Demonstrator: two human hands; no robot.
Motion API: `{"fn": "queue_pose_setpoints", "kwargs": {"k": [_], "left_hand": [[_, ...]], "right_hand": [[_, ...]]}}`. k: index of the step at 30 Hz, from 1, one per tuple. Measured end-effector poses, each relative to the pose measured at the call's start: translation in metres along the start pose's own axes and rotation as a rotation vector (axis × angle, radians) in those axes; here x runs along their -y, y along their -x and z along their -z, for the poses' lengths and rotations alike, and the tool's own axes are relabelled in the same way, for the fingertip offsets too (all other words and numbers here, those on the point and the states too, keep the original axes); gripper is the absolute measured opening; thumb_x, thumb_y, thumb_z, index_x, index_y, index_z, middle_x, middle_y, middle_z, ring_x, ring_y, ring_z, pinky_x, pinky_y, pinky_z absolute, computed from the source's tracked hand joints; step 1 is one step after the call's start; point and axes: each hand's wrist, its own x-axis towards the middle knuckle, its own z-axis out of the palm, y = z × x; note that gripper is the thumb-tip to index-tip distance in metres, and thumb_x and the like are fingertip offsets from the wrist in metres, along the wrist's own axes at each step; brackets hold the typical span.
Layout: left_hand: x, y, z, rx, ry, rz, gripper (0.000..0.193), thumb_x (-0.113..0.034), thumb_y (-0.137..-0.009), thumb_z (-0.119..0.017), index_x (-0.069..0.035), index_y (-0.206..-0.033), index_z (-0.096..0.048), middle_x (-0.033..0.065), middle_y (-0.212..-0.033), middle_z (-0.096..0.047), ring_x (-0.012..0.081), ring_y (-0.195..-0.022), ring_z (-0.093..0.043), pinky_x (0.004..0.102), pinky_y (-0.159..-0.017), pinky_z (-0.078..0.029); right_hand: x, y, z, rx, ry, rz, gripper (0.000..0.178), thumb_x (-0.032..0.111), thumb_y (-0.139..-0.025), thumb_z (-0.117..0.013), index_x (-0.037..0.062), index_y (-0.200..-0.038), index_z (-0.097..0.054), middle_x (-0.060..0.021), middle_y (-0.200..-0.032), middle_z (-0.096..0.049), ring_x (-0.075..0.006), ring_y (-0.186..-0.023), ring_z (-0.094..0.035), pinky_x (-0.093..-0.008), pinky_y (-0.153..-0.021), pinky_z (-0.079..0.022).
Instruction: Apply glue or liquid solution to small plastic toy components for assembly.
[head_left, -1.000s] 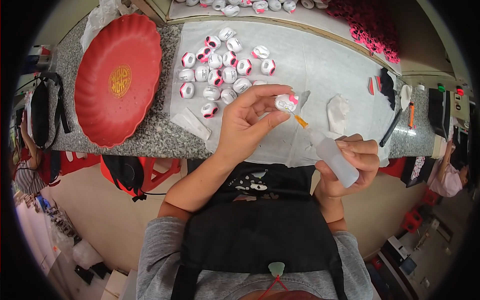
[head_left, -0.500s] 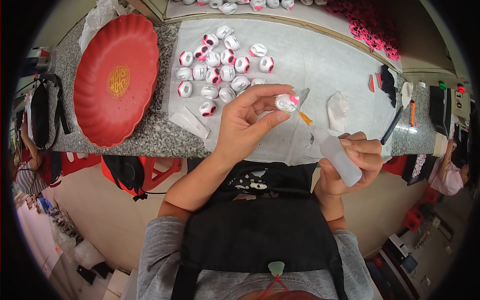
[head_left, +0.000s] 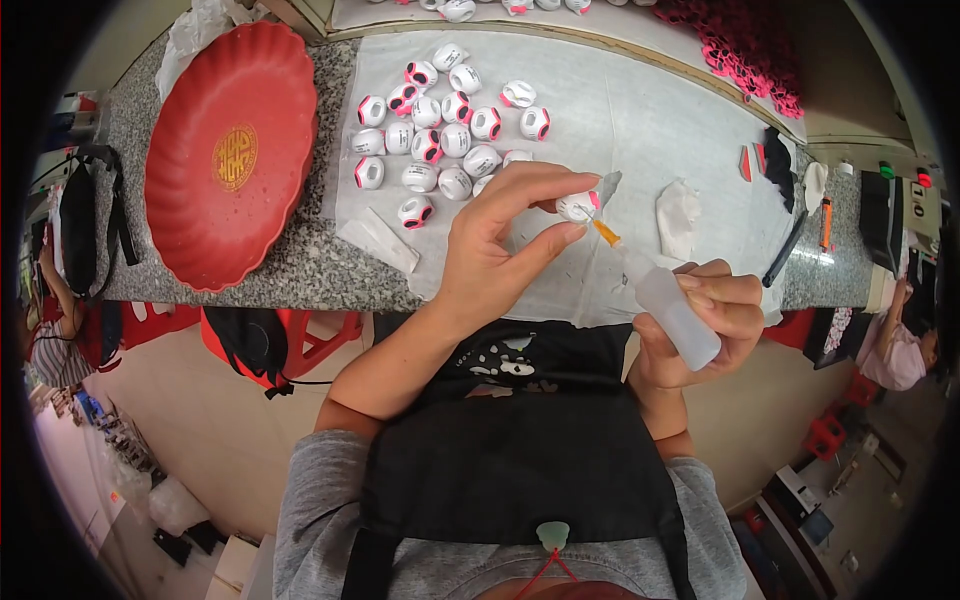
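Between thumb and fingers, my left hand (head_left: pixel 508 225) pinches a small white plastic piece with a pink part (head_left: pixel 576 207), held above the paper-covered worktop. My right hand (head_left: pixel 705 315) is wrapped round a translucent squeeze bottle (head_left: pixel 680 318), tilted up to the left. Its orange needle tip (head_left: pixel 606 233) meets or nearly meets the white piece; exact contact is too small to tell. Beyond my left hand lie several similar white rounded pieces (head_left: pixel 455 140) with pink and black parts.
A large red scalloped tray (head_left: pixel 290 190) sits at the left on the speckled counter (head_left: pixel 345 270). Folded white paper (head_left: pixel 378 240) lies near it. A crumpled white tissue (head_left: pixel 678 215), black cloth (head_left: pixel 776 165) and an orange cutter (head_left: pixel 826 222) are to the right. Pink parts (head_left: pixel 745 60) are heaped on the back shelf.
My left hand has turned the white piece slightly and shifted it a little right. The bottle stays in my right hand with its needle at the piece.
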Motion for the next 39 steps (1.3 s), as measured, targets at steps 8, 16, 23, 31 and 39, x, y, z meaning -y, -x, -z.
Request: {"fn": "queue_pose_setpoints", "kwargs": {"k": [8, 16, 23, 31, 39], "left_hand": [[-0.001, -0.001, -0.003, -0.077, -0.086, -0.044, 0.031, 0.0, -0.066, -0.058, -0.005, -0.096, -0.057, 0.0086, -0.089, -0.053, 0.0166, -0.082, -0.05, 0.0247, -0.072, -0.04], [0.003, -0.002, -0.001, 0.02, -0.092, -0.083, 0.03, 0.007, -0.069, -0.053, 0.004, -0.098, -0.05, 0.0119, -0.1, -0.048, 0.0186, -0.096, -0.045, 0.0288, -0.084, -0.034], [-0.003, 0.001, -0.001, -0.182, 0.17, 0.066, 0.032, 0.006, -0.07, -0.054, 0.002, -0.102, -0.049, 0.0102, -0.101, -0.049, 0.0155, -0.093, -0.047, 0.0261, -0.08, -0.037], [-0.003, -0.003, -0.003, -0.174, 0.249, 0.012, 0.04, 0.004, -0.071, -0.055, 0.001, -0.109, -0.043, 0.0113, -0.102, -0.049, 0.0153, -0.091, -0.048, 0.0265, -0.081, -0.037], [0.0, -0.001, -0.003, -0.17, 0.265, 0.014, 0.04, 0.004, -0.071, -0.055, 0.001, -0.109, -0.042, 0.011, -0.102, -0.049, 0.0146, -0.09, -0.049, 0.0259, -0.079, -0.038]], "right_hand": [[0.003, -0.001, 0.001, 0.043, -0.018, -0.01, 0.041, 0.01, -0.051, -0.075, 0.0071, -0.079, -0.045, -0.0048, -0.075, -0.047, -0.0124, -0.057, -0.045, -0.024, -0.054, -0.041], [0.0, -0.003, 0.004, 0.0, 0.011, 0.009, 0.041, 0.01, -0.051, -0.074, 0.0066, -0.079, -0.045, -0.0058, -0.074, -0.047, -0.0128, -0.057, -0.045, -0.0238, -0.054, -0.04], [-0.017, -0.023, 0.024, 0.052, -0.049, -0.098, 0.027, -0.003, -0.06, -0.057, 0.0018, -0.08, -0.04, -0.0111, -0.076, -0.045, -0.0168, -0.06, -0.047, -0.026, -0.053, -0.043], [-0.09, -0.104, 0.047, 0.185, -0.123, -0.44, 0.023, -0.004, -0.069, -0.052, 0.0007, -0.089, -0.041, -0.0065, -0.079, -0.047, -0.0167, -0.072, -0.053, -0.0256, -0.055, -0.045], [-0.152, -0.171, 0.021, 0.532, 0.883, 0.207, 0.022, 0.002, -0.063, -0.058, 0.006, -0.083, -0.054, -0.0118, -0.085, -0.053, -0.0304, -0.072, -0.051, -0.0348, -0.063, -0.043]]}}
